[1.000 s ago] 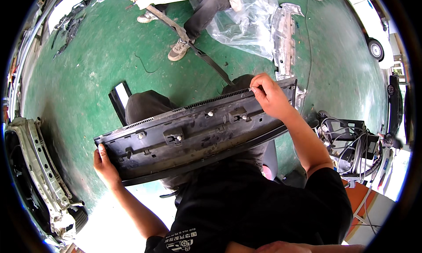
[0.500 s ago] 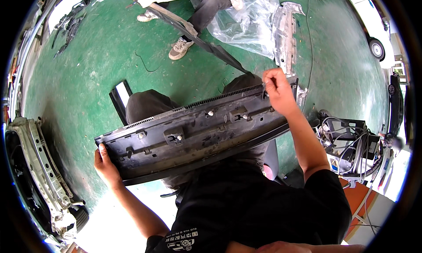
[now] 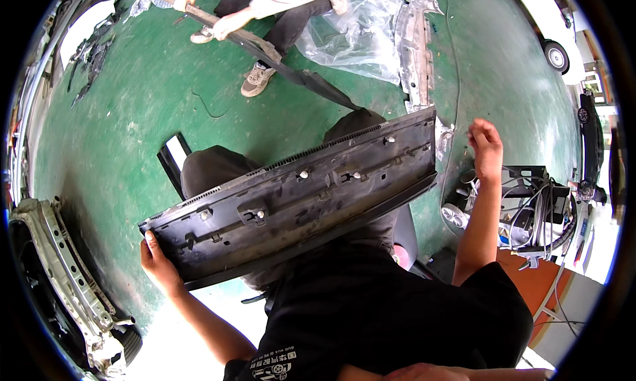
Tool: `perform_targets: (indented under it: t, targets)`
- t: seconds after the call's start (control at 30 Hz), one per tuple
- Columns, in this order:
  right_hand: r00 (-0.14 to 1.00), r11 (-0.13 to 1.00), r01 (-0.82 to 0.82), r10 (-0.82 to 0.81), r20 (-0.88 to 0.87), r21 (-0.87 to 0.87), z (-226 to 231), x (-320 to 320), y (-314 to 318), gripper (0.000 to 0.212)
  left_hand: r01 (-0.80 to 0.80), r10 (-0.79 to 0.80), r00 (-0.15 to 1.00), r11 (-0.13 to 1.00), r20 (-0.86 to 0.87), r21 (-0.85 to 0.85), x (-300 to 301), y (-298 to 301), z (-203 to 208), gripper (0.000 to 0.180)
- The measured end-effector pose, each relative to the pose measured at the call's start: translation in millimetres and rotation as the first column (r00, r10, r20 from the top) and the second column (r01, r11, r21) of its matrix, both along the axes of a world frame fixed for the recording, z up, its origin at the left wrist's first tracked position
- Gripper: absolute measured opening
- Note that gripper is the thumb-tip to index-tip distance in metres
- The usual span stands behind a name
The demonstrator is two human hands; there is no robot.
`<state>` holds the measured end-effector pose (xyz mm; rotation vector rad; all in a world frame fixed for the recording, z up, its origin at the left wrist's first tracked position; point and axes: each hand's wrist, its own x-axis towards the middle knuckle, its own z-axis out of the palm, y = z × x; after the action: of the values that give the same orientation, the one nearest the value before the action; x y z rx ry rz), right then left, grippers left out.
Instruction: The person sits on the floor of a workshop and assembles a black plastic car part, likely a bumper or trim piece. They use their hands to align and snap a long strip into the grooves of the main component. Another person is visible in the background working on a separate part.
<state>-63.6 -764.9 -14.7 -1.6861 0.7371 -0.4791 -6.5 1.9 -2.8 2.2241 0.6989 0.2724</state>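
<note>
**Black panel (image 3: 301,199): toothed edge strip (image 3: 285,160) seemingly mostly on, right end looking bare**

Head view: I'm seeing the panel lying across the knees (image 3: 212,171), left hand (image 3: 159,265) gripping its left end. Right hand (image 3: 487,149) is hovering clear, half-curled; can't tell if it's holding anything.

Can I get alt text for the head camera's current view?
A long black panel lies across a person's legs, the left hand holding one end, the right hand apart from it. Beyond, another person holds a strip over green floor.
</note>
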Motion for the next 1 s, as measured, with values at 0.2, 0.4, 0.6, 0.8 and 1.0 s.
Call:
perform_targets:
  t: [0.2, 0.4, 0.6, 0.8, 1.0]
  targets:
    - [0.678, 0.686, -0.557, 0.05, -0.733, -0.468, -92.8, -133.9, -83.2, 0.046, 0.026, -0.026, 1.0, 0.996, -0.006, 0.087, 5.2, -2.0, 6.0, 0.052]
    - [0.654, 0.756, -0.432, -0.113, -0.748, -0.492, -85.1, -96.5, -61.8, 0.04, 0.02, -0.02, 1.0, 1.0, -0.002, -0.005, 1.2, -0.3, 5.4, 0.055]
    - [0.719, 0.706, -0.378, -0.184, -0.671, -0.599, -78.3, -62.8, -63.7, 0.028, 0.01, -0.008, 0.998, 0.999, 0.058, -0.042, 1.9, -5.1, 1.8, 0.048]
    - [0.648, 0.797, -0.465, 0.009, -0.761, -0.386, -94.3, -64.8, -80.9, 0.034, -0.002, 0.003, 0.999, 1.0, 0.046, -0.031, -0.5, 0.8, -3.5, 0.049]
    - [0.794, 0.746, -0.347, -0.088, -0.601, -0.568, -19.1, 11.6, -31.7, 0.026, -0.013, 0.014, 0.999, 1.0, 0.031, -0.023, -6.0, 2.8, -6.8, 0.05]
